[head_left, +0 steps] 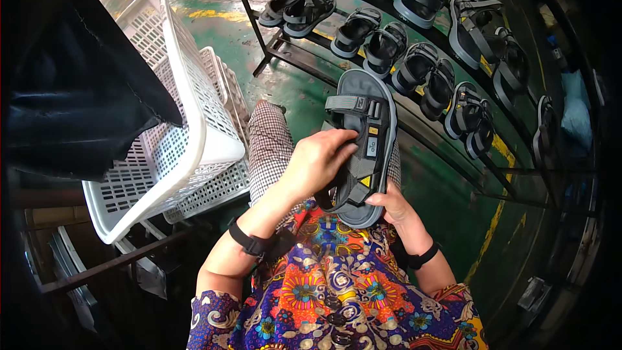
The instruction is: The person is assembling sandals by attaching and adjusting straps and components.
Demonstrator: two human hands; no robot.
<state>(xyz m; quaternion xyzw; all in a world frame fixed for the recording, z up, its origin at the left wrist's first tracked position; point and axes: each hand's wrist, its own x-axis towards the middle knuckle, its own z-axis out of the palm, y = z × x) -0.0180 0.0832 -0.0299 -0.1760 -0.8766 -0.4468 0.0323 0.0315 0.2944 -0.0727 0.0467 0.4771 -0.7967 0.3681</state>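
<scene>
A grey sandal (363, 84) with dark straps and small yellow patches lies over my lap, its toe end pointing away from me. My right hand (393, 204) grips its heel end from the right, thumb on top at the strap and the other fingers hidden underneath. My left hand (322, 161) reaches in from the left, with its fingers bent around the strap near the middle of the sandal. Part of that strap is hidden behind the left fingers.
Pairs of similar sandals (385, 45) hang along a black metal rack (304, 65) ahead and to the right. White plastic baskets (201, 123) stand at my left. Black sheet material (71, 91) drapes over the nearest one. Yellow lines mark the green floor (227, 58).
</scene>
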